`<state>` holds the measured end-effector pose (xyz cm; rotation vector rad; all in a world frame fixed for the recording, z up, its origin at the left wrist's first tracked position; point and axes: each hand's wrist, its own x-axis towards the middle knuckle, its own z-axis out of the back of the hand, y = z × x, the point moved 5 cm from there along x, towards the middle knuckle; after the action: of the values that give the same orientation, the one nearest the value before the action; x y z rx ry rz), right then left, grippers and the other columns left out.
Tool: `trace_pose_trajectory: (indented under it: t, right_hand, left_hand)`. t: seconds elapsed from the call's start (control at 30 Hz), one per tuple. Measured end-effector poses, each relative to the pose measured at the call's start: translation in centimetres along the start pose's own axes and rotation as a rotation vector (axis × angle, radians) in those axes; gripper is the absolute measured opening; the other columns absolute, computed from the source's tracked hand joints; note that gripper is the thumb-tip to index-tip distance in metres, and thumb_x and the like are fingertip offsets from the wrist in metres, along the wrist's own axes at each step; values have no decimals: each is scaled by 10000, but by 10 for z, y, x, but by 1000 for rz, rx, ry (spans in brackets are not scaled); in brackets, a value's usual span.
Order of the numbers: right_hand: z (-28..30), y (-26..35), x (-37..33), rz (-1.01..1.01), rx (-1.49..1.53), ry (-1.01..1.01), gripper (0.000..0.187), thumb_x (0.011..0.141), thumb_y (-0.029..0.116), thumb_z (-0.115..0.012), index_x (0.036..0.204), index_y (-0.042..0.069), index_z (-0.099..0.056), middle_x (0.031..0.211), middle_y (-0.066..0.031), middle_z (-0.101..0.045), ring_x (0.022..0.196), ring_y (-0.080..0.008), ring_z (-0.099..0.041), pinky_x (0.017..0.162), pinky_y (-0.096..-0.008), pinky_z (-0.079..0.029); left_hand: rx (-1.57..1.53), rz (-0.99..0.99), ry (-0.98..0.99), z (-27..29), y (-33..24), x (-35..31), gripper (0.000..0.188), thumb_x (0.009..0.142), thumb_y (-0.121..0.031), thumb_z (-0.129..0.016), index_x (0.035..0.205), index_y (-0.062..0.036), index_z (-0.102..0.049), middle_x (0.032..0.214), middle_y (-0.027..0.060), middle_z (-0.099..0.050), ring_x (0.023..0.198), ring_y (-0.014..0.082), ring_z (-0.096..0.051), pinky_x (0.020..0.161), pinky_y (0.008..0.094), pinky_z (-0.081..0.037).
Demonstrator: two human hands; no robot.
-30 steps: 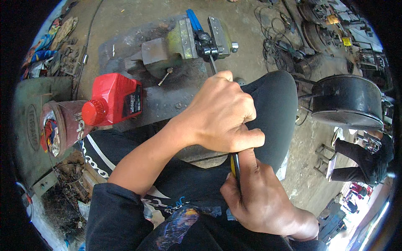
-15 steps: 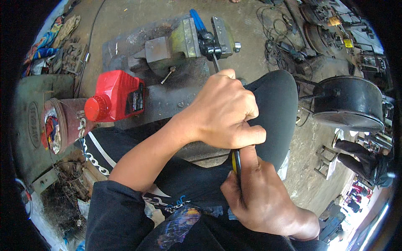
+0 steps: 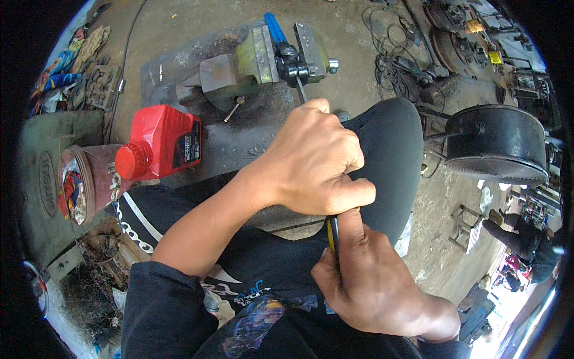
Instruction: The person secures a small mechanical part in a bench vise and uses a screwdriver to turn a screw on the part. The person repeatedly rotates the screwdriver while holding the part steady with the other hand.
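Note:
My left hand (image 3: 320,161) is a fist over a long tool, mostly hidden. From its far side a narrow metal shaft (image 3: 301,91) runs to a black rounded metal piece (image 3: 292,66) between the vise jaws. Directly below it, my right hand (image 3: 371,281) wraps the tool's yellow-and-black handle (image 3: 332,233), its thumb side up against the left fist. The green-and-grey bench vise (image 3: 254,57) stands ahead of my hands. Blue handles (image 3: 275,27) stick up from the black piece, away from me. Whether shaft and handle are one tool is hidden under my fists.
Left of the vise stands a red plastic jug (image 3: 158,143). A clear bucket (image 3: 89,182) with coloured rags is further left. My bent knee (image 3: 385,155) rises at right. Beyond are tangled cables (image 3: 397,66), a black drum (image 3: 496,143), a small stool (image 3: 463,227) and another person (image 3: 520,236).
The vise and jug sit slightly further left in the picture, as the view has shifted. Both hands keep their grips. The other person at right has shifted a little.

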<state>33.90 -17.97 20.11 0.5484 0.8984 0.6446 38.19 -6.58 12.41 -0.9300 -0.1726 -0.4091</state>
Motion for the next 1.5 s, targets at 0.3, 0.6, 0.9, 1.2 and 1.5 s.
trace_pose_trajectory:
  t: [0.3, 0.6, 0.9, 1.2, 1.5]
  right_hand:
    - [-2, -2, 15, 104, -83, -45, 509, 875, 70, -637, 1136, -235, -324, 708, -316, -592, 688, -499, -645, 615, -552, -524]
    - [0, -7, 15, -2, -35, 23, 584, 866, 38, -647, 1234, -226, -278, 817, -320, -613, 720, -497, -630, 650, -553, -505]
    - [1, 3, 10, 106, -57, -91, 455, 854, 35, -638, 1069, -237, -343, 624, -286, -585, 654, -494, -645, 606, -546, -519]
    - [1, 2, 11, 54, -86, -21, 569, 869, 81, -649, 1169, -257, -302, 742, -338, -608, 677, -519, -640, 639, -554, -538]
    - [-6, 2, 12, -25, -56, 94, 776, 879, 87, -636, 1430, -217, -181, 881, -358, -594, 757, -522, -597, 716, -594, -458]
  left_hand:
    - [15, 13, 72, 2, 12, 5, 340, 621, -348, -614, 471, -94, -445, 488, 109, -459, 514, 349, -447, 658, 419, -300]
    - [97, -20, -16, 3, 11, 6, 363, 659, -353, -623, 445, -72, -541, 455, 150, -486, 468, 360, -496, 627, 415, -354]
    - [28, -82, -39, 0, 6, 2, 372, 676, -363, -635, 441, -77, -594, 462, 168, -518, 459, 364, -528, 616, 417, -390]
    - [52, -35, 6, 2, 11, 3, 358, 667, -368, -629, 456, -80, -606, 462, 165, -512, 478, 359, -534, 632, 408, -381]
    - [-48, -113, 34, 2, 9, 4, 389, 682, -390, -629, 441, -88, -581, 444, 148, -493, 448, 350, -508, 634, 410, -375]
